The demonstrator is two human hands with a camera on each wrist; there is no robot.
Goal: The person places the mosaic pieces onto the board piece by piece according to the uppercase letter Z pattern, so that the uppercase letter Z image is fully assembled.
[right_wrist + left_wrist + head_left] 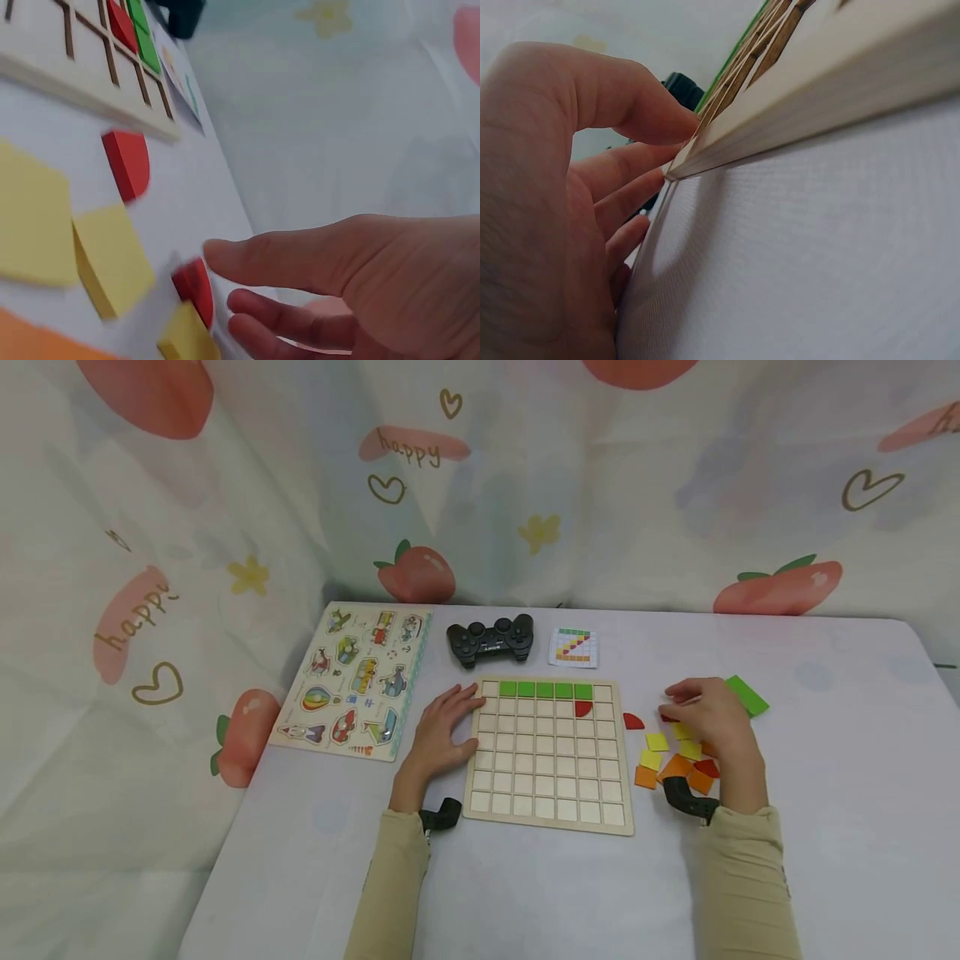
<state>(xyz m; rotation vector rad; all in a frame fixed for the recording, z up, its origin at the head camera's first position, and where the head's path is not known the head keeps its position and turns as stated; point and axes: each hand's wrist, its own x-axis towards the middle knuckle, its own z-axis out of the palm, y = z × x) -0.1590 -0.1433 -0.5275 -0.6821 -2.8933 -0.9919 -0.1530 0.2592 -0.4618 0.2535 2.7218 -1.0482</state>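
My left hand point(442, 732) rests at the left edge of a wooden grid board point(547, 825), thumb and fingertips touching its rim. Green squares point(546, 690) fill several cells of the board's top row, with a red quarter-circle piece point(583, 708) below them. Over a loose pile of pieces at the right hovers my right hand point(705, 714). Its thumb is at a red piece point(193, 289) in the right wrist view, with the fingers spread apart from the thumb. Yellow squares point(657, 742) and orange squares point(646, 777) lie beneath and beside this hand.
Another red quarter-circle point(633, 722) lies just right of the board. Behind the right hand is a green piece point(747, 697). A black game controller point(491, 640), a pattern card point(573, 648) and a picture puzzle board point(352, 681) stand toward the table's back.
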